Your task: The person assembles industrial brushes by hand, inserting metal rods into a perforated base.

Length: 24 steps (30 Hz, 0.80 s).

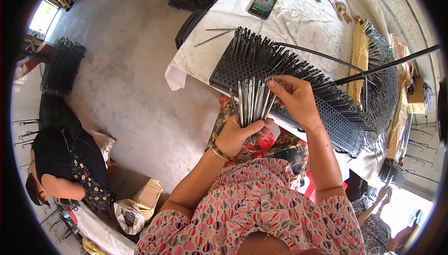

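My left hand (235, 138) is closed around a fanned bundle of thin silvery metal rods (250, 99), their upper ends pointing away from me. At the bundle's right side, my right hand (298, 99) pinches near the top of a rod between thumb and fingers; its fingertips are partly hidden. Just beyond both hands lies a long black perforated rack (228, 71), slanting from the table's left edge toward the right. Dark thin rods (284, 59) stand close together along its far side. A red object (266, 141) shows below my left hand, partly covered.
A phone (263, 4) and loose rods (212, 37) lie on the white-covered table (205, 57). To the right are brown cardboard (359, 54), a dense mass of rods (382, 82) and a long black bar (396, 64). People work at left (63, 157) and lower right (373, 222).
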### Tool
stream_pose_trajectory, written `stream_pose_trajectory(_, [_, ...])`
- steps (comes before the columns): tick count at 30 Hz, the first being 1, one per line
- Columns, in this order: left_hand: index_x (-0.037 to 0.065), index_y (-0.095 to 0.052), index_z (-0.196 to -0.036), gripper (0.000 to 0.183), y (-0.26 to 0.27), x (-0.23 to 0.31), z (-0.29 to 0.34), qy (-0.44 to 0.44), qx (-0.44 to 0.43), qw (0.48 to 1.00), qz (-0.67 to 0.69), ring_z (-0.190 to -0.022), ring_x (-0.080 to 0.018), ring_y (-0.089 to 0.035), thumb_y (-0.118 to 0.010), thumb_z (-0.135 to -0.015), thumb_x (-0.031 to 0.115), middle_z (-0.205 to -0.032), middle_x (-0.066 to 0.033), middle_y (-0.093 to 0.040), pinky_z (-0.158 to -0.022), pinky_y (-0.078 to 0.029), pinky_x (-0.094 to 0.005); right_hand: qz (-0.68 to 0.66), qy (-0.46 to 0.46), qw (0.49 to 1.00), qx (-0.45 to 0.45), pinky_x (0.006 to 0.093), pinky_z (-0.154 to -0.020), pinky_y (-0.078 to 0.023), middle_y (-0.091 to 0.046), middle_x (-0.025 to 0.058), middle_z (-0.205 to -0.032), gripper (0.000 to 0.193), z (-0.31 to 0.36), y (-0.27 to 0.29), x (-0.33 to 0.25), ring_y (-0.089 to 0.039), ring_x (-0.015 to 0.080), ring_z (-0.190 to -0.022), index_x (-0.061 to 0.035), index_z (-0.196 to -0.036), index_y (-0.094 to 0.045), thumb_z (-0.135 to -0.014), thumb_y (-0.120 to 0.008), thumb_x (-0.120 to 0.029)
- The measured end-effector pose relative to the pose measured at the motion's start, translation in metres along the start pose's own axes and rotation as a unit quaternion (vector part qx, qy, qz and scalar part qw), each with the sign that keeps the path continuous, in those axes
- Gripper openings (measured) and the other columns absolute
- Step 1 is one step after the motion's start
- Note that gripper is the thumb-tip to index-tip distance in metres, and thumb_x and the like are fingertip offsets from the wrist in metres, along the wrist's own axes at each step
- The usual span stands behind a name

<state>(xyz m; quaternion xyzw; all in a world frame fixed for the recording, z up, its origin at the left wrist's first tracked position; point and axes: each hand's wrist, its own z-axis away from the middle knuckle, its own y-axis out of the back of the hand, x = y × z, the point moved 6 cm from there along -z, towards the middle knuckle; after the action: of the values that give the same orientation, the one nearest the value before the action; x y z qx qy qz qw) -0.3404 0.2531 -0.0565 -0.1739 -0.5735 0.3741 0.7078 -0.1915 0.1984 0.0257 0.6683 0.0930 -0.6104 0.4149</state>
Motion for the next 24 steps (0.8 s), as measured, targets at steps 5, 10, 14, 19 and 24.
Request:
stream_pose_trajectory(5, [0.006,-0.054,-0.116,0.028,0.001,-0.004,-0.004,0.038,0.033,0.998,0.041,-0.092,-0.0183,-0.063,-0.059,-0.089,0.013,-0.106,-0.0109,-0.064,-0.071,-0.055,-0.0303,-0.057,-0.048,0.996,-0.045,0.0199,-0.052,-0.044,-0.067,0.0048,-0.073,0.022,-0.005,0.003,0.01,-0.056,0.0047,-0.059,0.0022,-0.096,-0.066,-0.086,-0.065,-0.018])
stream_pose_trajectory(10, [0.003,-0.052,-0.117,0.03,0.002,-0.006,-0.01,0.058,0.038,0.997,0.039,-0.094,-0.0184,-0.063,-0.057,-0.09,0.016,-0.106,-0.0126,-0.063,-0.074,-0.054,-0.0317,-0.068,0.085,0.988,0.107,0.0189,-0.058,-0.045,-0.068,0.0076,-0.077,0.023,-0.023,0.034,-0.029,-0.057,0.0056,-0.065,0.0046,-0.097,-0.066,-0.085,-0.066,-0.015])
stream_pose_trajectory(14, [-0.002,-0.055,-0.11,0.027,0.002,-0.015,-0.014,0.048,0.063,0.997,0.01,-0.089,-0.0216,-0.064,-0.058,-0.09,0.016,-0.098,-0.0151,-0.064,-0.071,-0.055,-0.0317,-0.084,0.156,0.97,0.169,0.0204,-0.06,-0.045,-0.068,0.007,-0.078,0.023,-0.039,0.036,-0.025,-0.056,0.0059,-0.066,0.0032,-0.098,-0.066,-0.084,-0.068,-0.015])
stream_pose_trajectory(19, [-0.002,-0.056,-0.107,0.025,0.004,-0.012,-0.009,0.051,0.065,0.996,0.044,-0.087,-0.0207,-0.065,-0.057,-0.091,0.017,-0.098,-0.0138,-0.065,-0.07,-0.056,-0.031,0.041,0.163,0.97,0.174,0.0239,-0.062,-0.046,-0.068,0.0073,-0.08,0.02,-0.041,0.029,-0.021,-0.056,0.008,-0.066,-0.0004,-0.094,-0.068,-0.082,-0.069,-0.015])
stream_pose_trajectory(24, [-0.001,-0.056,-0.107,0.024,0.005,-0.013,-0.008,0.072,0.084,0.993,0.031,-0.087,-0.0201,-0.065,-0.057,-0.091,0.017,-0.098,-0.0133,-0.065,-0.069,-0.056,-0.0306,0.129,0.241,0.948,0.162,0.0302,-0.068,-0.047,-0.067,0.0106,-0.085,0.022,-0.037,0.02,-0.023,-0.06,0.0191,-0.072,-0.0025,-0.098,-0.067,-0.078,-0.07,-0.011])
